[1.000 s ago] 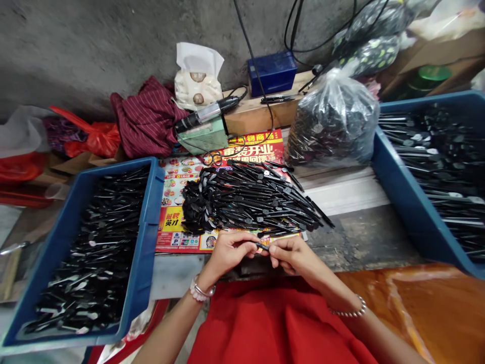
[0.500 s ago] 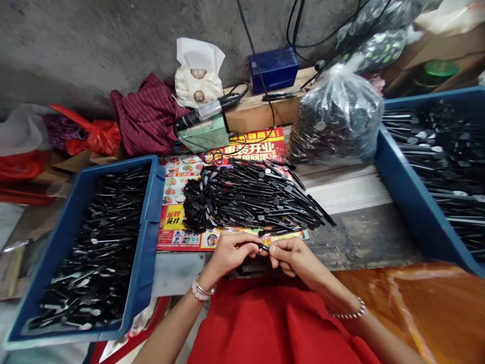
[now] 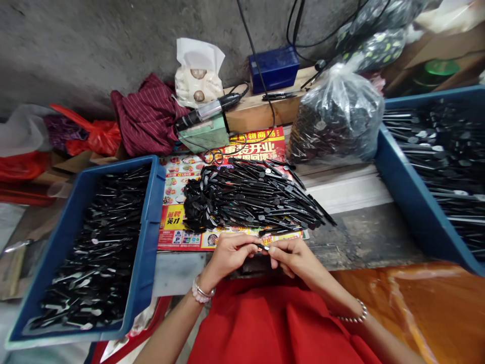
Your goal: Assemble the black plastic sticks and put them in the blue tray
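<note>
A small black stick-like piece [image 3: 262,246] is pinched between my two hands, just in front of the pile. My left hand [image 3: 235,253] grips one end with thumb and fingers; my right hand [image 3: 290,255] closes on the other end, where a pale spot shows. Fingers cover most of the piece, so its exact kind is unclear. Right beyond my hands, a pile of slim black pieces with flat rounded ends [image 3: 250,197] lies on a red and yellow printed flyer [image 3: 172,237].
Blue bins of similar black pieces stand at left [image 3: 146,242] and right [image 3: 405,202]. Behind the pile are a tied clear bag [image 3: 337,121], a corded cylindrical tool [image 3: 208,108] on a green box [image 3: 206,134], a tissue pack [image 3: 199,76], a blue box [image 3: 275,68] and maroon cloth [image 3: 146,116].
Both hands stay in nearly the same place, still on the black piece. A pale spot at its right end shows more clearly now; the finger shift is slight.
</note>
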{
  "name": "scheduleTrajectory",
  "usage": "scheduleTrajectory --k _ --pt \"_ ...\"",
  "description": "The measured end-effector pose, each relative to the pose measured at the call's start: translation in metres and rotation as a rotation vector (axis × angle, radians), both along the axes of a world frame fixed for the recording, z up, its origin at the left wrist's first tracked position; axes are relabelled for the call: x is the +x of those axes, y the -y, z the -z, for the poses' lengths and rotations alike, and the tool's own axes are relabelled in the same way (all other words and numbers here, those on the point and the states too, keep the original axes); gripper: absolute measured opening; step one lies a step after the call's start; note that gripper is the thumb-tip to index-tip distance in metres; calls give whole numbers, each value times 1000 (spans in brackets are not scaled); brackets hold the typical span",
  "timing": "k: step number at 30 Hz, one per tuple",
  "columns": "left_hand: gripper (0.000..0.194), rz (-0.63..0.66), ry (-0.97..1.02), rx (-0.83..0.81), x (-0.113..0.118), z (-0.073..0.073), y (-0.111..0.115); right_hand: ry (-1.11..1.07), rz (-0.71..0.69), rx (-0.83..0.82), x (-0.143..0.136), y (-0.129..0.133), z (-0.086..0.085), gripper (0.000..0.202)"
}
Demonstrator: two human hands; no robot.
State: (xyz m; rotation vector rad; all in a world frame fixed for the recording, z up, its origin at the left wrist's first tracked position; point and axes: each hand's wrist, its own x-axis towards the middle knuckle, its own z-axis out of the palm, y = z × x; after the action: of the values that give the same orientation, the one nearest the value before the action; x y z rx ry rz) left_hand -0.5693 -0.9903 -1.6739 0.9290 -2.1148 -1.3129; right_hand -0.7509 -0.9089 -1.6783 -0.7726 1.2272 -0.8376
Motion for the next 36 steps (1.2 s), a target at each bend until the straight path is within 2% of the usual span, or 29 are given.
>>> scheduleTrajectory --k 4,9,12,14,16,20,24,30,33,36 --pt "15 -10 -9 1 1 2 0 102 48 55 2 0 2 48" --pt "17 -19 -17 -11 0 5 0 -32 5 -37 1 -2 3 45" --pt "17 -46 -34 -41 -1 2 -2 -323 -7 -283 -1 -6 4 34" --pt "18 -52 -41 -64 -1 0 -4 -530 44 -524 -1 -9 4 22" --pt "23 -68 -41 -70 -1 -3 -6 -665 104 -734 0 -12 4 21" --pt "22 -94 -30 -85 -1 -6 -8 -861 94 -918 3 -17 2 25" --pt "20 -89 -31 -94 -2 -7 -10 -931 84 -975 4 -19 1 23" --pt "18 -76 -38 -41 -3 -8 -12 -882 108 -932 3 -20 3 21" --pt "20 -84 -54 60 -4 -10 -15 -806 114 -914 3 -21 4 22" --pt "21 -126 -114 244 -5 -12 -24 -688 111 -864 3 -26 9 25"
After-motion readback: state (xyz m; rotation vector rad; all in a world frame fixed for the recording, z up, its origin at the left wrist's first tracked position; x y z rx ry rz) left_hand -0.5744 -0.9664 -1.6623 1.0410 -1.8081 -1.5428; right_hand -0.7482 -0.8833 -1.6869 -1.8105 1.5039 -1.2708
